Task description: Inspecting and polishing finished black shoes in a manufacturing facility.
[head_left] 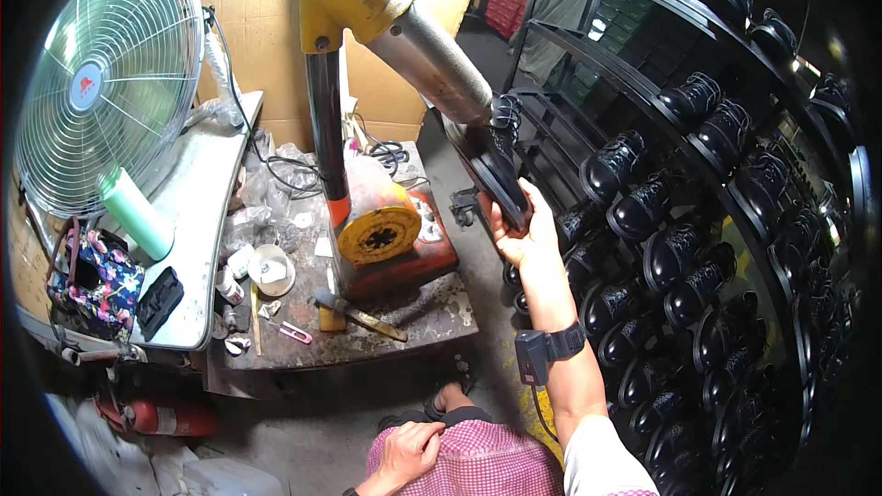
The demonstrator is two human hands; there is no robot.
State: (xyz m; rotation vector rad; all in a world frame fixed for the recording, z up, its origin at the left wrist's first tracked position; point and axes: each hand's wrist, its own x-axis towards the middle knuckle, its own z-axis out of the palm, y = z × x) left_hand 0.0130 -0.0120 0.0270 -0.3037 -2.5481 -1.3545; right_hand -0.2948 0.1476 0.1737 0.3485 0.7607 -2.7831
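Observation:
My right hand [530,231] is closed round the lower end of a black lace-up shoe [499,165]. It holds the shoe tilted, with its laces at the upper end, beside the tip of a metal machine arm [432,60]. Part of the shoe lies behind that tip, so I cannot tell whether they touch. Down on my lap, my left hand [409,455] rests on a pink checked apron [473,459]. Its fingers lie loosely on the cloth and nothing shows in them. A wrist strap with a small black box [533,355] is on my right forearm.
Racks [625,73] of black shoes [675,253] fill the right side. A worktable [432,321] bears the machine base [390,248], a brush [363,315] and a white cup [271,270]. Left stand a fan [110,83], a green bottle [136,214] and a fire extinguisher [170,416].

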